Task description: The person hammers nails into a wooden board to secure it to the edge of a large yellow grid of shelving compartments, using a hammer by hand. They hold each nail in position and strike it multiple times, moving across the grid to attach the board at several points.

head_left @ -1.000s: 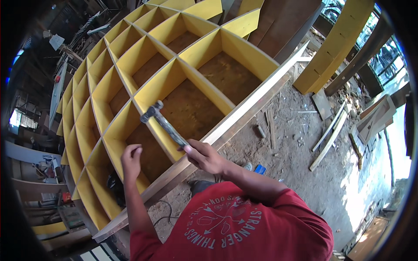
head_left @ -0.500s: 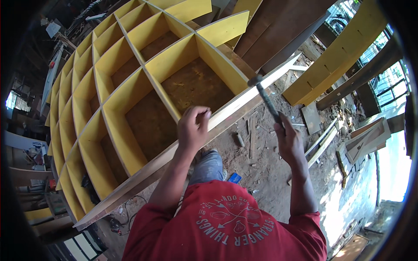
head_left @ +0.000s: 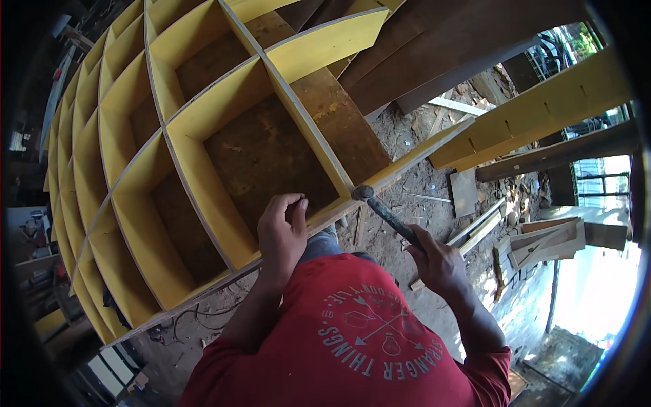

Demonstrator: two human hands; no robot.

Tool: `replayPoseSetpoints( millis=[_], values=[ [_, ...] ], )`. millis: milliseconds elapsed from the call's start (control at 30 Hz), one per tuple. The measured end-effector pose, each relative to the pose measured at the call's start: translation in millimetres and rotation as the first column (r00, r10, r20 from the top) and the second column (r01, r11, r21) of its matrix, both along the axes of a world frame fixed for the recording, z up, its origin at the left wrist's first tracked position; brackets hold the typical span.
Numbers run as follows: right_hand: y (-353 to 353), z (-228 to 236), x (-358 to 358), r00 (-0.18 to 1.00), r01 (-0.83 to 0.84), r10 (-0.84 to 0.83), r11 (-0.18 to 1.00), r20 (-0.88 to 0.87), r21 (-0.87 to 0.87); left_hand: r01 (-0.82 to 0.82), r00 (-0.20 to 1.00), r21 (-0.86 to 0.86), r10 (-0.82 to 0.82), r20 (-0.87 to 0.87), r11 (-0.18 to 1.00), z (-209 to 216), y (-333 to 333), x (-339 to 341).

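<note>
My right hand (head_left: 437, 261) is wrapped round the handle of a hammer (head_left: 393, 220). The hammer's head is at the near right corner of a large yellow wooden lattice frame (head_left: 163, 129); whether it touches the wood I cannot tell. My left hand (head_left: 283, 234) is over the near edge of the frame, beside the corner compartment, with fingers curled and thumb close to the index fingertip. Anything pinched there is too small to make out. A long wooden strip (head_left: 434, 147) runs along the frame's near edge and sticks out past its corner.
Dark brown boards (head_left: 434, 54) lean beyond the frame. A slotted yellow plank (head_left: 529, 125) and a round post (head_left: 556, 159) extend at the right. Wood offcuts (head_left: 546, 244) are stacked on the dirt floor, and a loose cable (head_left: 196, 319) lies below the frame.
The hammer has come down from above the strip to the frame's corner. The view has shifted, so the frame appears further left. My left hand stays curled near the edge.
</note>
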State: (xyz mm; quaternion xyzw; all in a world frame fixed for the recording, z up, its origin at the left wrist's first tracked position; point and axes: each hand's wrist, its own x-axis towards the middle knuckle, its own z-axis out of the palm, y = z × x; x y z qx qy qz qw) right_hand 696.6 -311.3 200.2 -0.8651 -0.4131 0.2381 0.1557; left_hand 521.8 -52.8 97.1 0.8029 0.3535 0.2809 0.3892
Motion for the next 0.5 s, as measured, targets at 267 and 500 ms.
replayPoseSetpoints(
  millis=[267, 500],
  values=[
    [46.8, -30.7, 102.4, 0.844, 0.312, -0.086, 0.881, -0.529, 0.355, -0.17, 0.984, -0.119, 0.162, -0.074, 0.978, 10.0, 0.0, 14.2],
    [127.2, -65.6, 159.2, 0.859, 0.266, 0.035, 0.821, -0.511, 0.505, -0.295, 0.938, -0.085, 0.271, -0.218, 0.952, 10.3, -0.4, 21.3]
  ],
)
